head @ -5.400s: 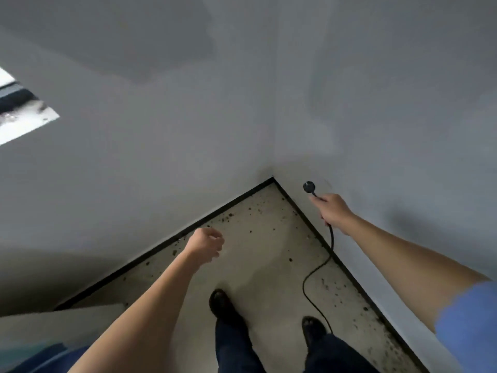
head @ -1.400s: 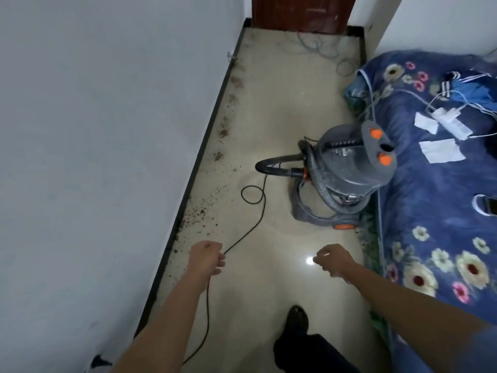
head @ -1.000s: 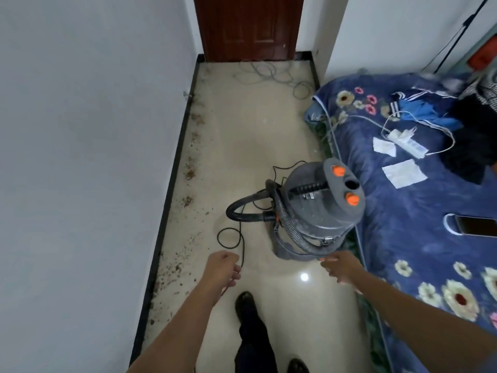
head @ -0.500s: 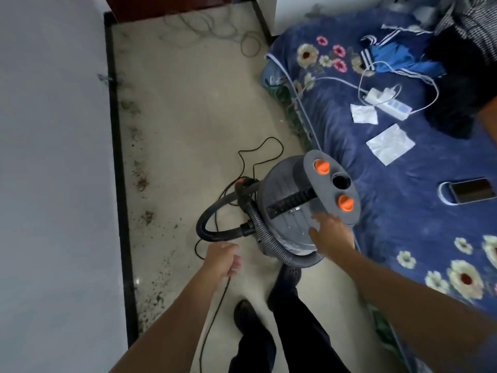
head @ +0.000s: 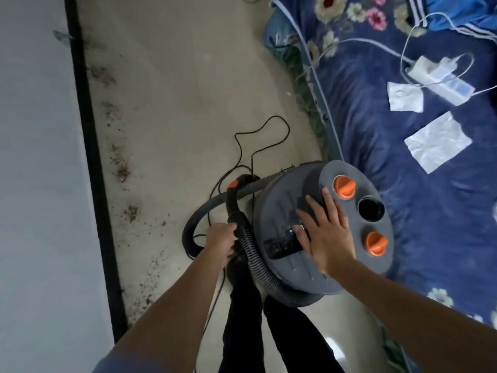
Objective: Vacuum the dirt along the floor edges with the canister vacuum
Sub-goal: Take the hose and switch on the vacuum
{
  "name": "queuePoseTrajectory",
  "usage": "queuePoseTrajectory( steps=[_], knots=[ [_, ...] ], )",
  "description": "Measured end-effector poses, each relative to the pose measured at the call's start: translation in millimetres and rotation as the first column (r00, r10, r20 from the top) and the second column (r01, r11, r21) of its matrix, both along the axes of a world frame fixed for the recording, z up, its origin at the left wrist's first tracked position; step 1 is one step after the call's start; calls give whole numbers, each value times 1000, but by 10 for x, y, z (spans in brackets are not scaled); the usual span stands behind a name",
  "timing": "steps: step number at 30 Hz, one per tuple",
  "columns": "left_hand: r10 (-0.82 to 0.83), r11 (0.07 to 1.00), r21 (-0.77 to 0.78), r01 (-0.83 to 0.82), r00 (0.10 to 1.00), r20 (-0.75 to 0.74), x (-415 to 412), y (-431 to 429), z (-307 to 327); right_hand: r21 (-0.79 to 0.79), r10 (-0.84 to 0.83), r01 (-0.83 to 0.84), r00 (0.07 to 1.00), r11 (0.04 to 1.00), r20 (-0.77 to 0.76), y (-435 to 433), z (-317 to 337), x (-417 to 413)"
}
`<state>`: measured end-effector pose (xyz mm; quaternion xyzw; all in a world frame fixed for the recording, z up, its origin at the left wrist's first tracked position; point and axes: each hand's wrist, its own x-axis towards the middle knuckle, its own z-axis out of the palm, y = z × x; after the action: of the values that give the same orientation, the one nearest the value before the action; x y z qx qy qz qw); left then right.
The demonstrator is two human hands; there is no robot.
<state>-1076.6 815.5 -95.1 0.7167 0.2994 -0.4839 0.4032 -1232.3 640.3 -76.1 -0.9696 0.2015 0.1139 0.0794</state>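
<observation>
1. The grey canister vacuum stands on the floor near its right edge, just beside a bed with a blue flowered cover. Two orange knobs sit on its lid.
2. The right hand lies flat on the vacuum's top, fingers straight and spread, over a black switch panel.
3. The left hand has its fingers curled round the ribbed hose, left of the canister.
4. The step looks like switching on and taking up the hose. A firm press, with the left hand steadying the hose, should do it best.
5. A black power cord loops on the floor beyond the canister. It could snag the hose.
6. Brown dirt clumps along the floor's left edge, against a black skirting. The suction end should run close along that line.
</observation>
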Motion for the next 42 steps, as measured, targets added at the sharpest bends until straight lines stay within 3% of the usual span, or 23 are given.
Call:
queuePoseTrajectory(
  steps=[6, 11, 16, 23, 27, 30, 32, 33, 34, 35, 36, 37, 38, 39, 42],
  knots=[
    [70, 997, 27, -67, 988, -139, 441, -295, -693, -25, 1, 2, 993, 1000, 117, -4, -123, -10],
    [25, 998, 60, -21, 997, -69, 492, -405, -714, -29, -3, 8, 987, 1000, 163, -12, -137, 20],
    [67, 997, 50, -66, 998, -12, 422, -258, -231, -28, -10, 13, 993, 1000, 116, -6, -109, 33],
    [363, 924, 73, -375, 921, 144, 159, 225, 529, -5, -22, 23, 999, 1000, 39, 18, -98, 50],
    [479, 873, 33, -487, 867, 135, -254, 345, 985, 147, -170, 162, 985, 976, 39, 103, 142, -214],
    [475, 880, -24, -474, 877, 74, -615, 346, 1257, 181, -366, 360, 930, 915, 0, 233, 354, -792],
    [485, 872, -90, -481, 874, 23, -832, 302, 1401, 207, -618, 637, 771, 742, -156, 288, 470, -1201],
    [497, 860, -124, -494, 868, -10, -929, 260, 1472, 241, -753, 796, 604, 555, -260, 320, 542, -1353],
    [503, 851, -147, -504, 863, -45, -1018, 219, 1527, 294, -847, 912, 385, 287, -367, 353, 645, -1451],
    [506, 845, -159, -511, 859, -76, -1104, 180, 1585, 366, -860, 929, 149, -47, -488, 389, 760, -1497],
    [506, 837, -176, -518, 856, -109, -1191, 150, 1638, 449, -784, 801, -41, -396, -619, 412, 868, -1500],
    [508, 825, -204, -527, 850, -142, -1272, 132, 1689, 489, -657, 565, -130, -664, -742, 415, 986, -1496],
    [505, 812, -237, -533, 846, -172, -1340, 129, 1735, 510, -586, 362, -140, -780, -798, 375, 1064, -1488],
    [496, 804, -263, -533, 845, -197, -1391, 132, 1796, 553, -594, 247, -140, -796, -792, 309, 1135, -1460],
    [483, 784, -323, -530, 848, -219, -1470, 203, 2056, 728, -756, 234, -52, -645, -653, -30, 1305, -1348]
  ],
)
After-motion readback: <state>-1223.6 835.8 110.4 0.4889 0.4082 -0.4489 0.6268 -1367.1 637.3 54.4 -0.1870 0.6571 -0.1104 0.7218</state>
